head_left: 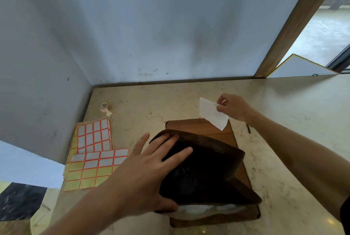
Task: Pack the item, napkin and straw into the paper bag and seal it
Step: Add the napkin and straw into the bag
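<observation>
At far left your sticker sheets point(91, 151) lie flat on the worktop point(284, 102), with a tape roll point(104, 106) beyond them near the wall. Your left hand point(144, 174) is spread, fingers over the near-left rim of the paper bag point(208, 159), holding its mouth agape on the wooden board point(198, 126). Something dark sits inside; you cannot tell what. Your right hand point(234, 108) pinches the napkin point(213, 114) between thumb and fingertips, its long axis slanting down toward the bag. The opening lies below and nearer you than that grip, so the right hand is best placed. A dark thin stick point(248, 128), perhaps the straw, lies rightmost.
</observation>
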{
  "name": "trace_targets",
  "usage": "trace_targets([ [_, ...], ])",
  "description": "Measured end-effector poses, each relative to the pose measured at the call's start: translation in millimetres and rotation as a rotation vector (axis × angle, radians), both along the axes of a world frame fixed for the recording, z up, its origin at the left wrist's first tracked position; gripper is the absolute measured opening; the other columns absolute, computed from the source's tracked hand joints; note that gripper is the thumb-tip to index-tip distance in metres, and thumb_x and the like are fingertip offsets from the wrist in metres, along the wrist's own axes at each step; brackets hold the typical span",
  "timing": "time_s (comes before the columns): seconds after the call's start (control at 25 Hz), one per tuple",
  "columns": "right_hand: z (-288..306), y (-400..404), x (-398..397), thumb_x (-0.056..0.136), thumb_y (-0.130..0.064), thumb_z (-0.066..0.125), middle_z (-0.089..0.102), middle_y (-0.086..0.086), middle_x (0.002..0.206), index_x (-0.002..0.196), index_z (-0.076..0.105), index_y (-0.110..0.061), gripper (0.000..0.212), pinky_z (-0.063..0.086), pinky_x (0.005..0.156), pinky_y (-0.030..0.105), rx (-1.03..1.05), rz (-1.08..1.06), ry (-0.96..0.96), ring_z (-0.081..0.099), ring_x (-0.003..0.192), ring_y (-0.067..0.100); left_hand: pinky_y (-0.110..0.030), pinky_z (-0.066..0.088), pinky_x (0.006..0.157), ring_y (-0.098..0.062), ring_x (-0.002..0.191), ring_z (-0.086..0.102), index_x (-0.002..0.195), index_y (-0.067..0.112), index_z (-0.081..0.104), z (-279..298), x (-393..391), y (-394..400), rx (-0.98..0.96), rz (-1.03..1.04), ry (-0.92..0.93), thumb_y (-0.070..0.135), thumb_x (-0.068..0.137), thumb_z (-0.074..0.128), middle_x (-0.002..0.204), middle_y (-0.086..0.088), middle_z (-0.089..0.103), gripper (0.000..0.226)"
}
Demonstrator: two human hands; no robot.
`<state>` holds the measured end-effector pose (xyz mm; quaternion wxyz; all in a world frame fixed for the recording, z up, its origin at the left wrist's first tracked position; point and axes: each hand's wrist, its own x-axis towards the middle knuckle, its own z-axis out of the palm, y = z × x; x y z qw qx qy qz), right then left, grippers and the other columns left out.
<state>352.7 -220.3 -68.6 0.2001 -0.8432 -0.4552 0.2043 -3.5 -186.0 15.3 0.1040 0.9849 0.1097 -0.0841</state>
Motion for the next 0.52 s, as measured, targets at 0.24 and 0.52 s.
trace_targets([
  [0.24, 100, -43, -42, 0.094, -0.017, 0.059, 0.066, 0.007, 0.101, 0.101, 0.058, -0.008, 0.012, 0.06, 0.072, 0.035, 0.051, 0.06, 0.329, 0.068, 0.09, 0.028, -0.046, -0.016, 0.114, -0.01, 0.142, -0.019, 0.142, 0.052, -0.02, 0, 3, 0, 0.047, -0.004, -0.025, 0.08, 0.068, 0.055, 0.162, 0.002, -0.004, 0.109],
  [0.52, 167, -75, -94, 0.094, -0.023, 0.057, 0.069, -0.008, 0.091, 0.094, 0.057, -0.024, 0.001, 0.049, 0.055, 0.012, 0.152, 0.146, 0.351, 0.069, 0.071, 0.008, -0.044, -0.009, 0.115, -0.014, 0.144, 0.011, 0.146, 0.048, 0.005, 4, 10, -3, -0.025, 0.054, -0.099, 0.073, 0.072, 0.056, 0.157, 0.011, 0.022, 0.093],
])
